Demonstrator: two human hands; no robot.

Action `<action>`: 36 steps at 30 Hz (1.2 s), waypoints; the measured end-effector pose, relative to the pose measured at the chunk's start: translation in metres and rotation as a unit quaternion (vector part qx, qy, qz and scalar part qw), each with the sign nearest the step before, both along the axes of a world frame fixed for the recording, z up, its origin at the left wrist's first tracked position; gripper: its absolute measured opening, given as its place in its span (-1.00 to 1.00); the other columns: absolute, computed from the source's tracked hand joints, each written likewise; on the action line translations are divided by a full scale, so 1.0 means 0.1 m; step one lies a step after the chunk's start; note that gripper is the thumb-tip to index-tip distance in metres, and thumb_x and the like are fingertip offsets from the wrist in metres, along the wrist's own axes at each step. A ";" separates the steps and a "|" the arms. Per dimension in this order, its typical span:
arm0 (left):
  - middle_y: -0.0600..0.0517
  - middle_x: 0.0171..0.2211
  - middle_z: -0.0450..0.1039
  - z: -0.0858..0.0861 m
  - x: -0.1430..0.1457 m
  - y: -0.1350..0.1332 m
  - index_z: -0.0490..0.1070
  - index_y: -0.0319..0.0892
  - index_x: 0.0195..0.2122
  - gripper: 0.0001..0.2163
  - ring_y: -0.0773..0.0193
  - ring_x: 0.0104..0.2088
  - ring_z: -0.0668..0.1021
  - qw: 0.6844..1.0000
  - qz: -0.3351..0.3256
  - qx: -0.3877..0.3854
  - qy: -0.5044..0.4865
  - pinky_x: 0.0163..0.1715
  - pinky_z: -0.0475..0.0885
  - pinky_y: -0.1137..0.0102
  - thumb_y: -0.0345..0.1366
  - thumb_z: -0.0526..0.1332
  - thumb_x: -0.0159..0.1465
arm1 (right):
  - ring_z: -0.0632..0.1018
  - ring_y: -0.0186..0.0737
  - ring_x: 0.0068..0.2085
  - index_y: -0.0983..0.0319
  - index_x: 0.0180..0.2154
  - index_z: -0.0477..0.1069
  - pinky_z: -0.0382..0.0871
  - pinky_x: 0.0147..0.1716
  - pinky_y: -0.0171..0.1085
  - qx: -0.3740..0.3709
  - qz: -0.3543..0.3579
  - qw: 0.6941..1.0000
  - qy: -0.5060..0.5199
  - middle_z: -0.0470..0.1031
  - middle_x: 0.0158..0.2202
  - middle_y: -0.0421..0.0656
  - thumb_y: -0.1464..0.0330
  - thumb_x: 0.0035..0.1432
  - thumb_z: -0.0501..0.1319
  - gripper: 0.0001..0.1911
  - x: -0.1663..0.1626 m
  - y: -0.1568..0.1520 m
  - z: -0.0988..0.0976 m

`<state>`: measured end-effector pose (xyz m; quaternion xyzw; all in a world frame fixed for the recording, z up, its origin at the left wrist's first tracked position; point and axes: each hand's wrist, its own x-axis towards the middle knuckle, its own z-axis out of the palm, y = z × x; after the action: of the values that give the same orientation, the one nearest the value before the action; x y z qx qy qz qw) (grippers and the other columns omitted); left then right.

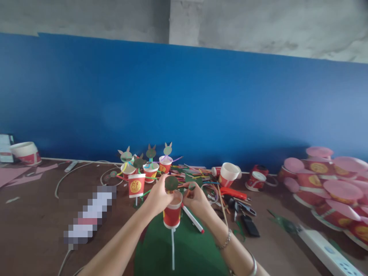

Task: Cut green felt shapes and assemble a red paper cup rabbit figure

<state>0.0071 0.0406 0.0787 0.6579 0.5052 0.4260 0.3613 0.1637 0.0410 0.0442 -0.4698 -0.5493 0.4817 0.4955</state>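
My left hand is wrapped round a red paper cup held above a green sheet. A white straw hangs down out of the cup's bottom. At the cup's rim sits a dark green paper disc. My right hand is closed beside the cup's rim, pinching a small green paper piece, with a white pen with a red cap under its palm. Behind the hands stand several finished red cups with green eared discs on straws.
Coloured straws and sticks lie scattered behind the hands. A red-handled tool, dark scissors, tipped cups, a white power strip, a stack of pink-lidded red cups, a white cable and a blue wall surround the brown table.
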 end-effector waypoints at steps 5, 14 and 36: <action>-0.05 -0.23 0.48 0.06 -0.04 0.01 0.25 -0.20 -0.11 -0.57 0.15 -0.23 0.52 0.999 0.023 -0.017 -0.017 -0.23 0.38 0.32 -0.36 0.27 -0.04 | 0.38 -0.38 -0.59 0.26 -0.22 0.26 0.24 -0.57 -0.38 -0.047 0.029 0.996 0.077 0.36 -0.62 -0.34 0.43 -0.23 0.30 -0.57 0.02 0.00 0.11; -0.06 -0.22 0.47 0.03 -0.09 0.05 0.25 -0.20 -0.09 -0.56 0.14 -0.21 0.52 0.999 0.029 -0.020 -0.019 -0.21 0.38 0.29 -0.35 0.27 -0.02 | 0.42 -0.34 -0.54 0.32 -0.47 0.41 0.25 -0.55 -0.37 -0.043 -0.011 0.997 0.068 0.45 -0.57 -0.18 0.27 -0.17 0.32 -0.75 -0.01 -0.08 0.30; -0.06 -0.18 0.48 0.01 -0.03 0.00 0.27 -0.16 -0.10 -0.54 0.14 -0.19 0.52 0.999 -0.026 -0.017 -0.024 -0.21 0.39 0.33 -0.34 0.32 -0.06 | 0.24 -0.42 -0.60 0.31 -0.61 0.35 0.08 -0.61 -0.40 0.032 0.006 0.996 -0.079 0.31 -0.67 -0.27 0.21 -0.15 0.31 -0.70 0.04 -0.07 0.32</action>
<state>0.0041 0.0403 0.0796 0.6539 0.4860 0.4235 0.3960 0.1681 0.0336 0.0760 -0.4870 -0.6045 0.4280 0.4630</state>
